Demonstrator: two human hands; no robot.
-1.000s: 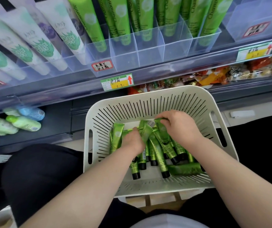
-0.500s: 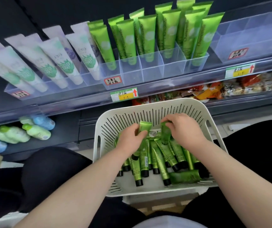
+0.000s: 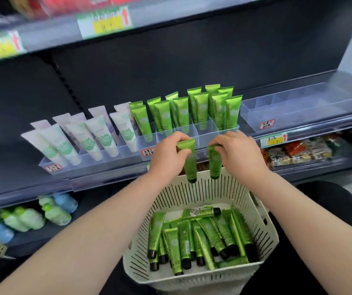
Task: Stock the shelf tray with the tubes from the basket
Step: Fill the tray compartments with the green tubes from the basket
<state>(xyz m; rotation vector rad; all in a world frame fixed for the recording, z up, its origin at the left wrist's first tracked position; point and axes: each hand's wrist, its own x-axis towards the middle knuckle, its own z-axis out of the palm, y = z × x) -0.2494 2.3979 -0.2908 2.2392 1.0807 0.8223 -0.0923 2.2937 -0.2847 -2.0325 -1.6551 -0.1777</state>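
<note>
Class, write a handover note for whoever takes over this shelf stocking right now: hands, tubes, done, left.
Left hand pinches a tube by its flat end, cap down; right hand holds a second tube likewise.
Both hang over the basket far rim, before the tray.
Done: green tubes already stand in the tray.
Left: slot these two, then the pile in the basket.

The cream basket [image 3: 192, 192] has slotted walls, and its tubes [image 3: 204, 237] are bright green with black caps. The white tubes [image 3: 104, 136] carry green leaf motifs, the price label [image 3: 274, 140] is yellow with a red arrow, and the lower bottles [image 3: 56, 215] are pale green and blue.
</note>
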